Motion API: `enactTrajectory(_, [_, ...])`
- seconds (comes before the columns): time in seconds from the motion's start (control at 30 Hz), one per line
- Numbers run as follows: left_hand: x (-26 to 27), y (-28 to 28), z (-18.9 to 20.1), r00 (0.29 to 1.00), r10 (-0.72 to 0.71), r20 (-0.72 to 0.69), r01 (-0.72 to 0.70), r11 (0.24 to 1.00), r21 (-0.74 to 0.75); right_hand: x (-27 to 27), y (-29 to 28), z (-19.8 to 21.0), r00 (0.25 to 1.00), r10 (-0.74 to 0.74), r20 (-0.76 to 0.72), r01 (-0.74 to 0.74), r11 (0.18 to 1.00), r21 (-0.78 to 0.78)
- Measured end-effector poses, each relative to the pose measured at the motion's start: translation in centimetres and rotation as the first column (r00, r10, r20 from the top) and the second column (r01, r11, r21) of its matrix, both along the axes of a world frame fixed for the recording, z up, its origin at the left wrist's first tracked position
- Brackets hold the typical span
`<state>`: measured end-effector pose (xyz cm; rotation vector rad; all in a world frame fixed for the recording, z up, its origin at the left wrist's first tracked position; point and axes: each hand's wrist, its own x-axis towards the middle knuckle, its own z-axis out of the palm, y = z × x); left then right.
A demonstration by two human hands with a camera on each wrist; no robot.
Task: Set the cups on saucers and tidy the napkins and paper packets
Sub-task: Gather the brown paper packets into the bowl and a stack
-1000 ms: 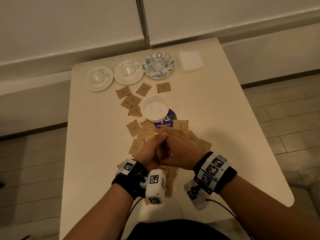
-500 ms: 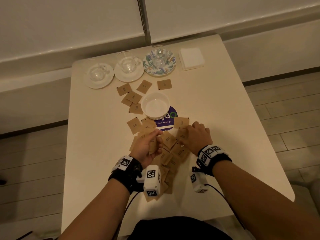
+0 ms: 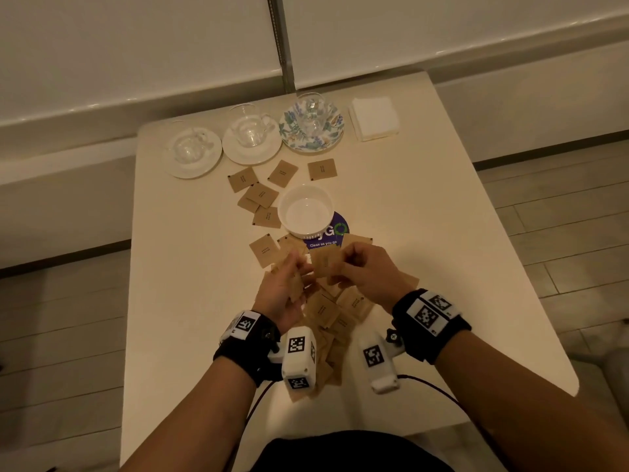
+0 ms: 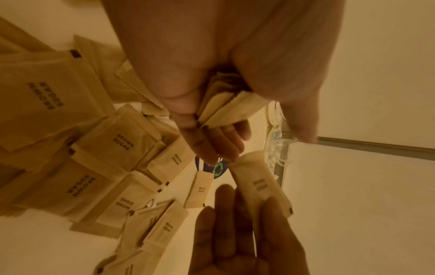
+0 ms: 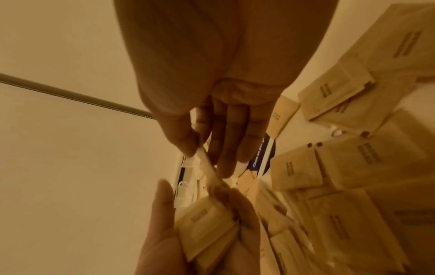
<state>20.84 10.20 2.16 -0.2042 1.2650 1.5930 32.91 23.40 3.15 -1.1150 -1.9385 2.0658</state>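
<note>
- Since half a second ago: right hand [image 3: 366, 272] lifted off the table, now holding a packet [image 3: 327, 264] up beside the left hand [image 3: 282, 291].
- Left hand [image 4: 212, 61] raised above the pile, palm turned inward, fingers and thumb curled round a stack of packets [image 4: 223, 106] held on edge.
- Right hand [image 5: 219, 93] pinching the single packet [image 5: 209, 169] between thumb and fingers, its edge touching the stack.
- Loose pile of brown sugar packets [image 3: 326, 311] under both hands at the table's middle, reaching toward the near edge; more packets [image 3: 262, 195] scattered left of the white bowl [image 3: 305, 212].
- Bowl partly over a round blue sticker [image 3: 335, 233].
- Along the far edge: three glass cups on saucers, [image 3: 190, 148], [image 3: 250, 131], [image 3: 311, 114]; napkin stack [image 3: 374, 119] at the far right corner.
- Cream table [image 3: 425, 233], pale wall behind, wood-look floor on both sides.
</note>
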Motion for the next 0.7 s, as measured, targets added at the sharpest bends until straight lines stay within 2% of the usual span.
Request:
enactTrajectory(0.03, [0.0, 0.0, 0.2, 0.998, -0.044, -0.035, 0.045, 0.999, 0.031, -0.2, -0.4, 0.2, 1.000, 0.008, 0.007, -0.008, 1.000, -0.014])
enactTrajectory(0.1, [0.2, -0.2, 0.6, 0.988, -0.114, -0.104, 0.120, 0.991, 0.053, -0.4, -0.9, 0.5, 0.999, -0.019, 0.042, 0.016, 0.997, 0.069])
enactTrajectory(0.17, [0.1, -0.4, 0.4, 0.993, -0.070, -0.096, 0.074, 0.996, 0.041, -0.5, -1.0, 0.6, 0.996, -0.085, 0.037, 0.081, 0.992, 0.093])
enactTrajectory(0.27, [-0.1, -0.8, 0.4, 0.999, 0.000, -0.051, 0.003, 0.999, 0.044, -0.4, -1.8, 1.2, 0.988, -0.149, -0.031, 0.143, 0.978, -0.150])
enactTrajectory(0.33, [-0.1, -1.1, 0.6, 0.999, -0.024, -0.031, 0.027, 0.995, 0.096, -0.6, -2.9, 1.7, 0.993, -0.109, -0.033, 0.094, 0.951, -0.295])
enactTrajectory(0.4, [-0.2, -1.3, 1.0, 0.999, -0.054, 0.001, 0.053, 0.986, 0.155, -1.0, -4.1, 1.9, 1.000, -0.030, -0.003, 0.027, 0.930, -0.365])
enactTrajectory(0.47, [-0.6, -1.6, 1.1, 0.997, -0.073, 0.032, 0.065, 0.979, 0.193, -1.5, -5.0, 1.9, 0.999, -0.011, 0.044, 0.027, 0.924, -0.382])
enactTrajectory(0.53, [-0.9, -2.0, 1.0, 0.996, -0.059, 0.065, 0.047, 0.983, 0.177, -1.8, -5.3, 1.9, 0.993, 0.032, 0.112, 0.001, 0.959, -0.284])
enactTrajectory(0.6, [-1.3, -2.4, 0.6, 0.996, -0.028, 0.081, 0.016, 0.988, 0.156, -1.9, -5.3, 1.9, 0.962, 0.134, 0.239, -0.149, 0.988, 0.043])
enactTrajectory(0.63, [-1.5, -2.6, 0.5, 0.997, -0.023, 0.068, 0.013, 0.989, 0.145, -1.9, -5.3, 2.0, 0.946, 0.135, 0.293, -0.203, 0.955, 0.215])
enactTrajectory(0.7, [-1.9, -3.2, 0.2, 0.998, -0.059, 0.021, 0.056, 0.992, 0.116, -2.1, -5.6, 2.1, 0.955, 0.166, 0.246, -0.258, 0.875, 0.410])
